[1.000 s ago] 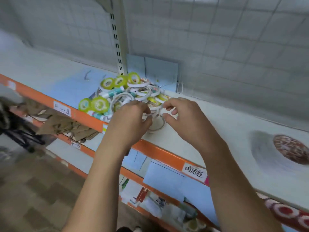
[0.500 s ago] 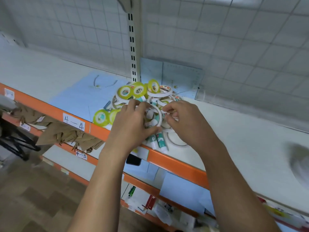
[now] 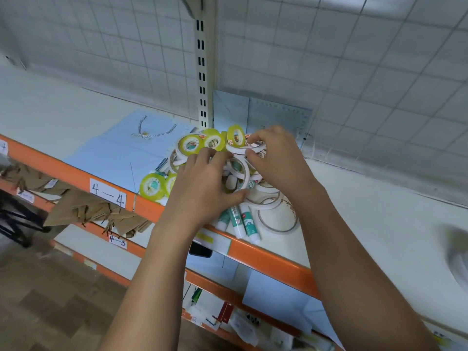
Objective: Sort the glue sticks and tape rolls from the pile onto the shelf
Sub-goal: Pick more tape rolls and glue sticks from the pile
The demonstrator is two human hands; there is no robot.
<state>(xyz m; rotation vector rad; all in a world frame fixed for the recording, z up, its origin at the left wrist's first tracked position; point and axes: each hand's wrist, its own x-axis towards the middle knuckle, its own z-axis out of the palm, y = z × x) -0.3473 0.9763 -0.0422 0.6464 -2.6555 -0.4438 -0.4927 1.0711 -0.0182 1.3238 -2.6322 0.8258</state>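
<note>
A pile of tape rolls and glue sticks lies on the white shelf near its orange front edge. Yellow tape rolls top the pile's left side, and another yellow roll lies by the edge. White-and-teal glue sticks poke out at the front, beside a thin white tape ring. My left hand lies over the pile's middle, fingers and thumb curled round white tape rolls. My right hand pinches a white tape roll at the top back of the pile.
A light blue paper bag lies flat left of the pile. A slotted upright post and blue panels stand behind it against the wire grid wall. The orange edge carries a "4-4" label. Brown paper bags fill the shelf below.
My right hand has moved back and up from the pile's middle to its top, now pinching a white roll. My left hand stays curled over the pile's middle.
</note>
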